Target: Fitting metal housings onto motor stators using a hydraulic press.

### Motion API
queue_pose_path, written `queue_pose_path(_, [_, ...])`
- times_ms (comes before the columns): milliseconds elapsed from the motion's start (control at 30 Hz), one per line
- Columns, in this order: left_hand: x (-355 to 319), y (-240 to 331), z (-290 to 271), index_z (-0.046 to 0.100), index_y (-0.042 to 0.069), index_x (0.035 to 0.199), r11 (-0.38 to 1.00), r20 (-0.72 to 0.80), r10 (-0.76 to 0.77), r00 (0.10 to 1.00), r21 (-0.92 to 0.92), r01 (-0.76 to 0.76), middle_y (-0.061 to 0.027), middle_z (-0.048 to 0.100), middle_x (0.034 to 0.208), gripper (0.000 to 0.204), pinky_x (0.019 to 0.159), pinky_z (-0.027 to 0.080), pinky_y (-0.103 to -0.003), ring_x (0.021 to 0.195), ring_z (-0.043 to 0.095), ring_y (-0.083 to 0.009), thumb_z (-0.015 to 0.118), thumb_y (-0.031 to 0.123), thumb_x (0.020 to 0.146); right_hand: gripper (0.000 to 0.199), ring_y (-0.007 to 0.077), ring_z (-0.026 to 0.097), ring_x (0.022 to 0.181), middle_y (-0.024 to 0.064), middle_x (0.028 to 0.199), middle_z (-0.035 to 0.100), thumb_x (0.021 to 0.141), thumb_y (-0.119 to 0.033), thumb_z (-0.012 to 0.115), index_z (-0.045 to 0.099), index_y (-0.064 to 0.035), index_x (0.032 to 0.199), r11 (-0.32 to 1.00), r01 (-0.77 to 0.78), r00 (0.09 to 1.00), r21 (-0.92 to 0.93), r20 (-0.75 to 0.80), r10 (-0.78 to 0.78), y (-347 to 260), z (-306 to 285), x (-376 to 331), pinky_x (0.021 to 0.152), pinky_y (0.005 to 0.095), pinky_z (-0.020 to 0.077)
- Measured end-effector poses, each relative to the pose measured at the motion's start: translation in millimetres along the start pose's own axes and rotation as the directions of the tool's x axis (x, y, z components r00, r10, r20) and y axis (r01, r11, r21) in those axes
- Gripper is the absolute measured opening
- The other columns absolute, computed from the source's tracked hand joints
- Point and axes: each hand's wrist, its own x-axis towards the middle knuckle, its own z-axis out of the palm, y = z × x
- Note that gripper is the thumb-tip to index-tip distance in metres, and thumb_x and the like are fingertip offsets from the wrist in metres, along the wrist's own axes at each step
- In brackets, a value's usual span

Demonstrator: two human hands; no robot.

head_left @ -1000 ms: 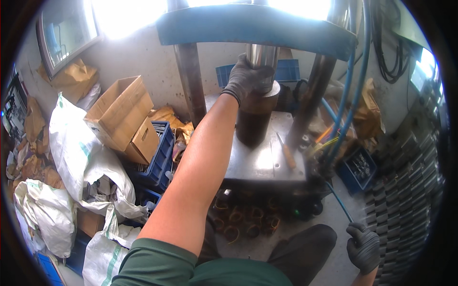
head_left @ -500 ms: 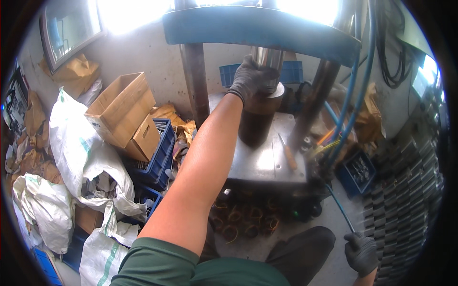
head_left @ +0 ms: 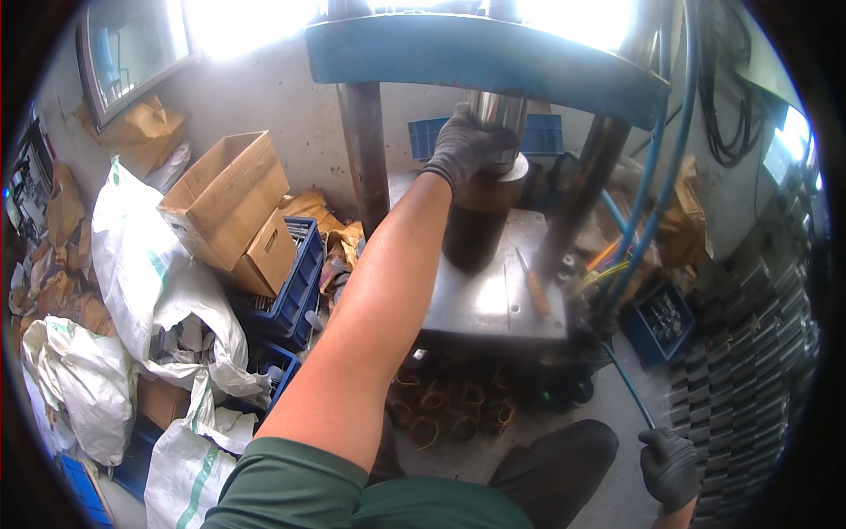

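In its dark grey glove, my left hand [head_left: 465,148] is closed around the lower end of a shiny metal ram [head_left: 500,108] on a press. Below the ram stands a dark cylinder [head_left: 478,225] with a bright metal disc at its top, upright on the steel plate [head_left: 454,309]. My fingertips are partly hidden behind the ram. At the lower right, my right hand [head_left: 670,467], also gloved, grips the end of a thin blue lever [head_left: 628,383] that runs up to the press. A pointed tool with a wooden handle [head_left: 536,291] lies on the plate.
The blue crossbeam [head_left: 485,57] spans two thick columns. Blue hoses [head_left: 656,185] hang at the right. White sacks [head_left: 132,256], cardboard boxes [head_left: 225,189] and blue crates [head_left: 300,286] crowd the left. Several rings [head_left: 441,410] lie beneath the plate; stacked metal parts [head_left: 749,388] line the right.
The whole view has shifted very slightly. Both hands keep their holds on the ram and the lever, with no other clear movement.
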Motion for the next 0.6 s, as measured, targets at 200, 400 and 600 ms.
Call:
queue_pose_path(200, [-0.1,-4.1,-2.9,0.056,-0.004,0.113,1.0,0.001,0.0,1.0,-0.025,0.0,-0.0198,0.072,0.103,0.072,0.089,0.056,-0.035,0.096,0.071,-0.0244,0.096,0.033,0.066,0.017,0.0411,0.067,0.078,0.0185,0.085,0.069,0.08,-0.007,0.066,0.071,-0.007,0.096,0.999,0.018,0.992,-0.028,0.124,-0.014,0.9,-4.3,1.6,0.071,0.0498,0.0529])
queue_pose_path(400, [2.5,-3.5,0.3,0.057,-0.003,0.11,0.999,0.011,0.018,1.0,-0.047,-0.018,-0.0195,0.072,0.103,0.072,0.087,0.057,-0.035,0.095,0.071,-0.0236,0.098,0.034,0.064,0.017,0.0409,0.067,0.077,0.0177,0.084,0.069,0.08,-0.008,0.067,0.072,-0.009,0.097,1.0,0.021,0.996,-0.02,0.082,-0.02,5.2,-4.6,-0.7,0.07,0.0497,0.053])
queue_pose_path(600, [2.0,-3.6,1.2,0.057,-0.003,0.11,0.999,0.0,0.037,0.999,-0.029,-0.037,-0.0201,0.072,0.103,0.07,0.086,0.057,-0.035,0.095,0.071,-0.0243,0.096,0.034,0.065,0.017,0.0402,0.067,0.075,0.0176,0.084,0.07,0.081,-0.006,0.066,0.071,-0.0092,0.097,1.0,0.01,0.998,-0.008,0.061,-0.01,1.9,-4.4,3.3,0.07,0.0491,0.0534])
